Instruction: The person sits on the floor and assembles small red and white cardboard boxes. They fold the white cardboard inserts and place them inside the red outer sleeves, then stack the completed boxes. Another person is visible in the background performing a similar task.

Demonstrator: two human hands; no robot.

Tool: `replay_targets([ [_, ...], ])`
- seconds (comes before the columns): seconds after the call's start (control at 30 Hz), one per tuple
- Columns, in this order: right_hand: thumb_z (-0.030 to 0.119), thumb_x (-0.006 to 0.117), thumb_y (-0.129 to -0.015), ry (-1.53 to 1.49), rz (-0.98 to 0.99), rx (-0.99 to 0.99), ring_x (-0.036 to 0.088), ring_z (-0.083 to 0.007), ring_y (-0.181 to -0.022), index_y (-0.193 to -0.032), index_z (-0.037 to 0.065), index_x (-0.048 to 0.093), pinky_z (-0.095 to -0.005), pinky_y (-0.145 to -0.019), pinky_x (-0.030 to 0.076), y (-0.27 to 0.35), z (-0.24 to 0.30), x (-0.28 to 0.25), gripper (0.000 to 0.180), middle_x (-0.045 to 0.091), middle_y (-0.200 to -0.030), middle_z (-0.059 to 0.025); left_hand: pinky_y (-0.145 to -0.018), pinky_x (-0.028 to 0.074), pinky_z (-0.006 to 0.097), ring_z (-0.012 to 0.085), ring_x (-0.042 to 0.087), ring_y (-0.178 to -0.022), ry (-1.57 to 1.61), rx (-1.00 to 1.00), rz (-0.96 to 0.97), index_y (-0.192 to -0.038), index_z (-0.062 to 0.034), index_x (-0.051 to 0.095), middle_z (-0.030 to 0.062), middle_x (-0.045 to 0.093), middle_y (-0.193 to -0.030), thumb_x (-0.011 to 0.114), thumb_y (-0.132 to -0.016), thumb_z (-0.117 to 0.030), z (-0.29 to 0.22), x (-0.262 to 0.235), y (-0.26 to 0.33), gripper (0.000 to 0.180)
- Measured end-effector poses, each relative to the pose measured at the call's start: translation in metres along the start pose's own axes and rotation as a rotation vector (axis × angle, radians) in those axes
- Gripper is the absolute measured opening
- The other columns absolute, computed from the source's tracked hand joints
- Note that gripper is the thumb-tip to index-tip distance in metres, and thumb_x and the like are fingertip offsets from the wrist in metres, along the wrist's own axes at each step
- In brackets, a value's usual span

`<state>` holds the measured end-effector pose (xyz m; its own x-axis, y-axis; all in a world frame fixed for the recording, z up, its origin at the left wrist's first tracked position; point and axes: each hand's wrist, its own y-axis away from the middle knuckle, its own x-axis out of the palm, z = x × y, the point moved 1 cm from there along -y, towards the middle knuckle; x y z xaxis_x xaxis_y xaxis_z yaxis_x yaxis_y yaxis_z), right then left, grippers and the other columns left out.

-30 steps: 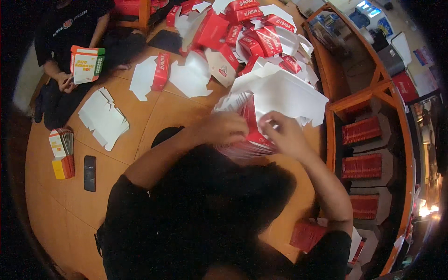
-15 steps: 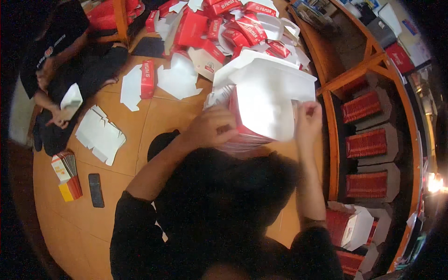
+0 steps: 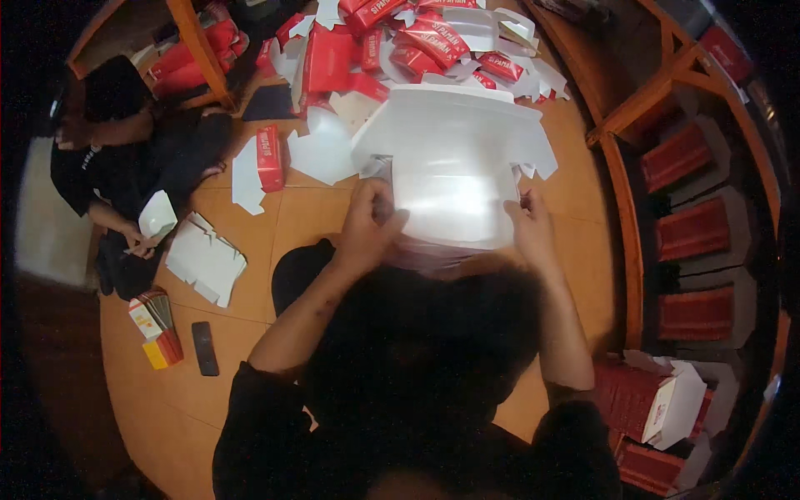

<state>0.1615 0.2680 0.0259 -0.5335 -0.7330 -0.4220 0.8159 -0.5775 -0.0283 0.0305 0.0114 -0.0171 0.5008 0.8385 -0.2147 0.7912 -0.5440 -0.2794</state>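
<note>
In front of my lap is a stack of flat carton blanks [image 3: 454,196], white faces up, with wide flaps at the far end and layered edges on the near side. My left hand [image 3: 369,221] is closed on the stack's left edge, its thumb near the white surface. At the opposite edge my right hand [image 3: 532,225] grips the stack, thumb bent over the top and fingers partly hidden beneath. A large heap of red-and-white folded cartons [image 3: 417,46] lies just beyond the blanks.
A co-worker [image 3: 125,167] sits at the left holding a white carton piece [image 3: 157,215]. White blanks [image 3: 207,260], a bundle of small cartons [image 3: 156,329] and a black phone [image 3: 205,348] lie on the tiled floor. At right, a wooden rack [image 3: 631,250] stands beside red carton stacks [image 3: 693,229].
The stack has turned to lie squarer before me, its red left side now out of sight. My hands have shifted their grip along both edges. The whole view has swung slightly.
</note>
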Motion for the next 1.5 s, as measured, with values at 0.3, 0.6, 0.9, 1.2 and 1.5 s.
replay_targets([
  [0.3,0.018,0.056,-0.098,-0.493,0.403,0.044,0.064,-0.0156,-0.084,-0.109,0.005,0.061,-0.0297,-0.076,0.054,-0.005,-0.019,-0.032,0.018,0.066,-0.095,-0.0059,-0.106,0.040,0.049,0.0386,0.049,-0.127,-0.330,0.349,0.197,-0.093,-0.0019,0.067,0.0214,0.046,-0.133,0.094,-0.062,-0.037,-0.003,-0.036,0.015,0.054],
  [0.6,0.012,0.057,-0.094,-0.076,-0.034,-0.230,0.066,-0.0222,-0.077,-0.096,0.006,0.063,-0.0342,-0.065,0.052,-0.233,-0.133,-0.010,0.008,0.064,-0.080,-0.0048,-0.079,0.051,0.038,0.0303,0.061,-0.094,-0.615,0.317,0.599,-0.080,-0.0068,0.066,0.0092,0.061,-0.102,0.089,-0.065,-0.016,-0.066,-0.041,-0.038,0.030],
  [0.9,0.047,0.054,-0.097,-0.137,0.333,0.227,0.067,-0.0246,-0.101,-0.119,0.007,0.059,-0.0403,-0.088,0.051,-0.395,-0.101,0.141,0.046,0.066,-0.115,-0.0131,-0.083,0.051,0.040,0.0316,0.062,-0.094,-0.614,0.160,0.621,-0.084,-0.0094,0.069,0.0083,0.064,-0.104,0.087,-0.065,-0.015,-0.072,-0.037,-0.036,0.026],
  [1.2,0.028,0.055,-0.096,-0.841,0.340,0.248,0.065,-0.0264,-0.104,-0.124,0.004,0.055,-0.0403,-0.088,0.054,-0.369,-0.028,0.113,0.037,0.065,-0.116,-0.0130,-0.085,0.051,0.042,0.0298,0.064,-0.093,-0.611,0.240,0.585,-0.085,-0.0090,0.070,0.0080,0.066,-0.101,0.086,-0.069,-0.017,-0.067,-0.044,-0.029,0.024],
  [1.5,0.002,0.060,-0.091,-0.686,-0.044,-0.593,0.060,-0.0140,-0.093,-0.123,0.004,0.056,-0.0321,-0.083,0.052,-0.109,0.123,-0.127,0.032,0.063,-0.106,-0.0044,-0.100,0.049,0.046,0.0340,0.062,-0.111,-0.478,0.596,0.403,-0.101,-0.0072,0.067,0.0136,0.065,-0.114,0.083,-0.074,-0.016,-0.029,-0.058,-0.029,0.032],
])
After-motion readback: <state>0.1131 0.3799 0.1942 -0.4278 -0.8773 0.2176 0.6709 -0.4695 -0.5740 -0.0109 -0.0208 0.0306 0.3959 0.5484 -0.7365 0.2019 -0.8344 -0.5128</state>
